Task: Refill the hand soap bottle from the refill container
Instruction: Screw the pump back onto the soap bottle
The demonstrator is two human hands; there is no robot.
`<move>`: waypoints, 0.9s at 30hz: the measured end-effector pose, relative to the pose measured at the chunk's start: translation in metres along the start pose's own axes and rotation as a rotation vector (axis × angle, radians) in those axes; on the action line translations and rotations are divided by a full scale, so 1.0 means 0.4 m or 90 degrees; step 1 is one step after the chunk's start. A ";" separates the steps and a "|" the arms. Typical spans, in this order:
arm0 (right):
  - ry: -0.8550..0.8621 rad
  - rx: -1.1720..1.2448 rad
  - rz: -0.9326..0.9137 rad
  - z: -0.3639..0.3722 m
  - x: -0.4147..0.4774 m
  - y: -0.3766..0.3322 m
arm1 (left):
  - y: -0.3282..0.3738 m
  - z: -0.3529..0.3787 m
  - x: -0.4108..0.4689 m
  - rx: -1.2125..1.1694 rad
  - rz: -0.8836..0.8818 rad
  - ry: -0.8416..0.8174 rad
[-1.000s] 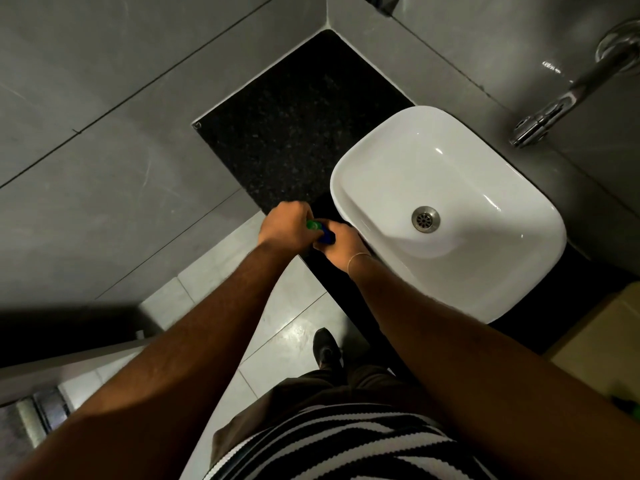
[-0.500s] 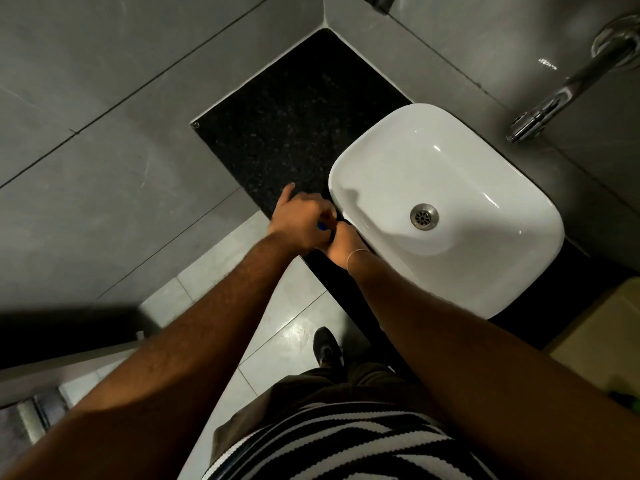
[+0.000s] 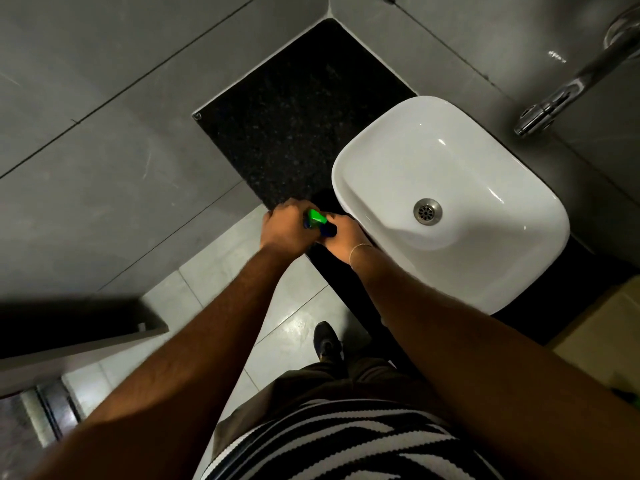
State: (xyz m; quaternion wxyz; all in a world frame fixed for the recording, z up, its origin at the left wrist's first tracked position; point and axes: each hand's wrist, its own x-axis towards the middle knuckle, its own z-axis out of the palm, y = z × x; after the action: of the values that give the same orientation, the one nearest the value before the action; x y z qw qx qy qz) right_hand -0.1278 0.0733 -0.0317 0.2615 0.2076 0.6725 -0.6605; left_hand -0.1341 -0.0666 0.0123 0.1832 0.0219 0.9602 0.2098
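From the head camera, both hands are gripping one small bottle (image 3: 320, 224) (green top, blue below) over the black counter (image 3: 294, 133) edge, just left of the white sink (image 3: 450, 202). The left hand (image 3: 289, 228) is curling closed around it; the right hand (image 3: 341, 237) is clasping its other side.

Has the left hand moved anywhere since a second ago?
No. The left hand still grips the green-topped container at the same spot left of the sink rim.
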 end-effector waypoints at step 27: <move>0.081 -0.250 -0.078 0.000 0.009 0.029 | 0.016 -0.003 0.016 0.080 0.047 0.013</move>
State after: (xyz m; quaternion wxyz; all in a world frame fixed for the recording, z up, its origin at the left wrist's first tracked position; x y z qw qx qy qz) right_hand -0.1235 0.0735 -0.0430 0.2132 0.1530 0.8149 -0.5169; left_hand -0.1408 -0.0602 0.0136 0.1638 0.0670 0.9717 0.1561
